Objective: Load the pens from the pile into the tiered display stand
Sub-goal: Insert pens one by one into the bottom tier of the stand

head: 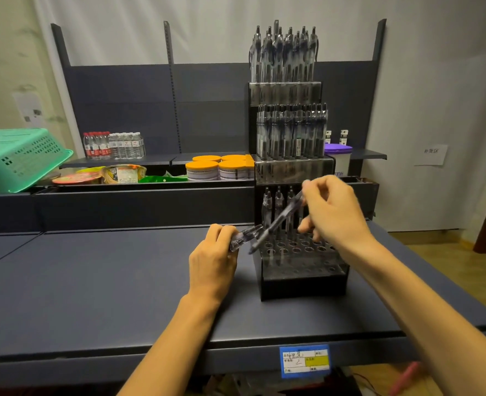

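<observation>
Two bare hands meeting in the head view, just in front of a black tiered display stand [301, 270] on a dark blue-grey shelf top [107, 281]. Left hand [213, 262] raised from a forearm reaching in from bottom centre, knuckles up, fingers curled round a small bundle of clear pens [243, 237] pointing right toward the stand. Right hand [334, 212] coming in from the lower right on a long diagonal forearm, wrist bent, back of hand toward the camera, thumb and fingertips pinching the upper end of one single pen [277, 221]. Held tilted, tip low and to the left, near the front left holes of the bottom tier, not yet seated; whether touching the bundle, cannot tell. Bottom tier mostly open holes, with a few standing pens [277, 204] upright in its back row behind the tilted one. Middle tier [291, 132] and top tier [284, 52] packed with upright pens. Further back on the rear shelving: orange-lidded tubs [217, 168], a row of water bottles [113, 144], a green plastic basket [16, 158] tipped at the left, a purple-lidded container [338, 151] right of the stand. Blue label [304, 360] fixed on the shelf's front edge.
</observation>
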A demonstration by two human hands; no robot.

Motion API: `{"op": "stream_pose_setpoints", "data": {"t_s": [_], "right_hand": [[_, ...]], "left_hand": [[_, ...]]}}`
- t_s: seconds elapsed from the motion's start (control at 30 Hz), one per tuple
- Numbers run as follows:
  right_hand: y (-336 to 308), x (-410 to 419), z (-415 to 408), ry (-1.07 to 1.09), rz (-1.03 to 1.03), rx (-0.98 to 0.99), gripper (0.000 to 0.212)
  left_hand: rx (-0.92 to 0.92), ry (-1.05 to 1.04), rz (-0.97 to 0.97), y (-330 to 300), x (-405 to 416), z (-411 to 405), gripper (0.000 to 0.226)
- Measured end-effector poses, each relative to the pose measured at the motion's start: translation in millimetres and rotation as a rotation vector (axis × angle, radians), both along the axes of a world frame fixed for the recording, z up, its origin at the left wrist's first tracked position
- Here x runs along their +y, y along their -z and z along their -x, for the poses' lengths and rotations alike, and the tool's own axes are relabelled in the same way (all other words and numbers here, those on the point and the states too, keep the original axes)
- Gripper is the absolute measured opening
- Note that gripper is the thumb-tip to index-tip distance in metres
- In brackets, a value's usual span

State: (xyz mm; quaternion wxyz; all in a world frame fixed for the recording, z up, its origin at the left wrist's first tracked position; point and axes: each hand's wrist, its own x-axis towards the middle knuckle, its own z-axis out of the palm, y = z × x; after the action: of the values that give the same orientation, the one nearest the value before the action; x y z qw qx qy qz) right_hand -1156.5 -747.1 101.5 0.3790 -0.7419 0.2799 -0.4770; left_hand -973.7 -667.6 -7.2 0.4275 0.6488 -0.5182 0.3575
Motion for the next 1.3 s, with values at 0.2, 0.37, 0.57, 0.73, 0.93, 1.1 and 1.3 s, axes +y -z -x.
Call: {"op": "stream_pose_setpoints", "data": {"t_s": [0.2,0.37,0.57,0.73,0.93,1.1,1.3], "right_hand": [[-13.6,-15.3,10.3,0.074,0.049,-0.148,0.018],[-14.7,-27.1,15.8,0.155,0.144,-0.101,0.022],[-10.5,-32.0,15.3,0.236,0.200,-0.122,0.013],[-11.3,-33.6,16.8,0.246,0.251,-0.078,0.011],[-12.3,-32.4,14.1,0.233,0.307,0.082,0.014],[-10.0,-32.8,7.5,0.152,0.254,0.186,0.013],[-13.0,-37.7,6.8,0.141,0.242,0.252,0.013]], "left_hand": [[-0.009,0.010,-0.017,0.1,0.9,1.1,0.024],[0.008,0.003,-0.020,1.0,-1.2,0.0,0.033],[0.005,0.002,-0.023,0.7,-0.2,0.6,0.036],[-0.005,-0.001,-0.020,0.3,-0.1,0.4,0.036],[-0.021,-0.007,-0.026,0.6,-0.3,0.8,0.033],[-0.012,-0.011,-0.032,1.4,-0.9,0.5,0.035],[0.002,-0.012,-0.031,0.8,0.1,0.8,0.029]]}}
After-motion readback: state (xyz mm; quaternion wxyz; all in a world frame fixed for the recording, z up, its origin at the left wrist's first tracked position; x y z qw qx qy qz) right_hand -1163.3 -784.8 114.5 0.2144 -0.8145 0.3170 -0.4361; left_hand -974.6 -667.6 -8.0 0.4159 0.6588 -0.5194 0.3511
